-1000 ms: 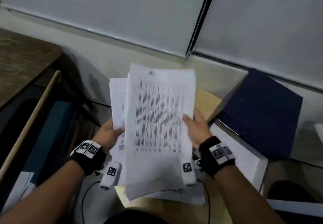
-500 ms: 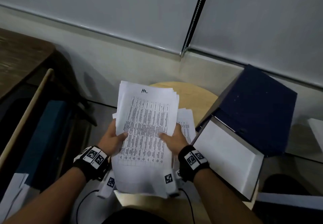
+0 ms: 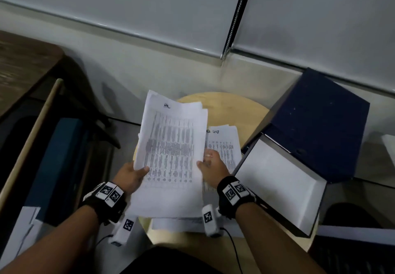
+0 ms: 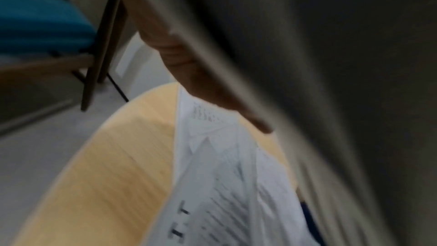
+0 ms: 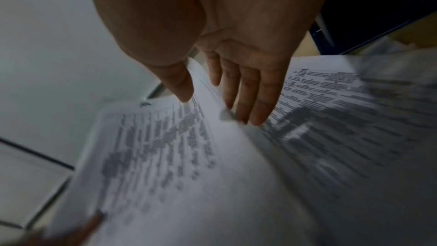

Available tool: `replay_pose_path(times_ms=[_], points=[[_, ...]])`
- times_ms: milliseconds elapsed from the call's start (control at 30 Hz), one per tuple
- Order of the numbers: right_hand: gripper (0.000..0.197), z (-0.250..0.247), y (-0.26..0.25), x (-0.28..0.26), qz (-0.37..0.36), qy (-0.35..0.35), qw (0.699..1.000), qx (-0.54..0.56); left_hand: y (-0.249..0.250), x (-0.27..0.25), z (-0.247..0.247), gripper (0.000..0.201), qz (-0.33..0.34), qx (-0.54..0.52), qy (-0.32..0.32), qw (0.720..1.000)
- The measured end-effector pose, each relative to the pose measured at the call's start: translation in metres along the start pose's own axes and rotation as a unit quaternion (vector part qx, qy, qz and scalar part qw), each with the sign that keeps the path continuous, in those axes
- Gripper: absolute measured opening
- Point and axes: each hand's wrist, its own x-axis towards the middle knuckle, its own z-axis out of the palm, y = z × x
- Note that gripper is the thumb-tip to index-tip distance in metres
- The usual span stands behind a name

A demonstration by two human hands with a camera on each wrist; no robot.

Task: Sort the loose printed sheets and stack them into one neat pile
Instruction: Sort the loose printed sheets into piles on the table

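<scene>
Head view: I have a sheaf of printed sheets [image 3: 171, 152] lifted above the round wooden stool [image 3: 230, 111], its far end tipped up and away from me. My left hand [image 3: 130, 175] pinches the lower left edge, thumb on the printed face, the other fingers hidden behind the paper. My right hand [image 3: 213, 167] sits at the right edge, thumb on top; the right wrist view shows that hand [image 5: 227, 48] with fingers [image 5: 257, 104] straight and slipped under the sheaf's edge, so I read it as a loose, flat support, not a clench. More sheets lie on the stool beneath: one batch [image 3: 224, 145] peeks out to the right, another edge shows toward me. Left wrist view is blurred; it shows only paper over the yellow seat. An open dark blue box file [image 3: 316, 124] leans just beside the stool on my right. Handling notes, as judgement: the sheaf is light but limp, and the top edges are already fanned, so the sheets will slide on each other and droop if held by one corner. Best hold is both long edges near the middle, thumbs on top, fingers under, then tap the short edge on the seat to square it. Main risk is sheets slipping out sideways or creasing under a hard pinch.
</scene>
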Motion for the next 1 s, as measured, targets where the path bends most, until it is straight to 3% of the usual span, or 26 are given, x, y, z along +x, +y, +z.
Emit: replay_pose_path(times_ms=[133,267,433,533,600,667,900,1000], points=[[0.046,0.015,0.046,-0.006,0.055,-0.061,0.988,-0.134,0.005,-0.002,-0.009,0.028,0.011,0.162,0.120,0.979],[0.043,0.020,0.093,-0.013,0.079,-0.103,0.952,-0.278,-0.008,0.002,-0.025,0.019,0.017,0.143,0.149,0.978],[0.048,0.002,0.118,-0.016,0.103,0.074,0.935,-0.333,-0.031,0.001,-0.035,0.031,0.004,0.066,0.142,0.988],[0.050,-0.010,0.129,-0.004,0.175,0.103,0.935,-0.292,-0.031,-0.005,-0.037,0.029,-0.004,0.071,0.130,0.989],[0.047,-0.014,0.135,0.006,0.192,0.069,0.961,-0.185,-0.024,-0.011,-0.034,0.029,0.005,0.094,0.124,0.988],[0.045,-0.018,0.138,0.015,0.213,0.038,0.970,-0.113,-0.024,-0.011,-0.033,0.027,0.005,0.083,0.128,0.988],[0.042,-0.023,0.130,0.024,0.315,-0.002,0.948,-0.047,-0.044,0.003,-0.040,0.031,-0.015,0.034,0.143,0.989],[0.042,-0.025,0.125,0.019,0.311,-0.021,0.948,-0.062,-0.038,0.001,-0.036,0.033,-0.007,0.034,0.141,0.989]])
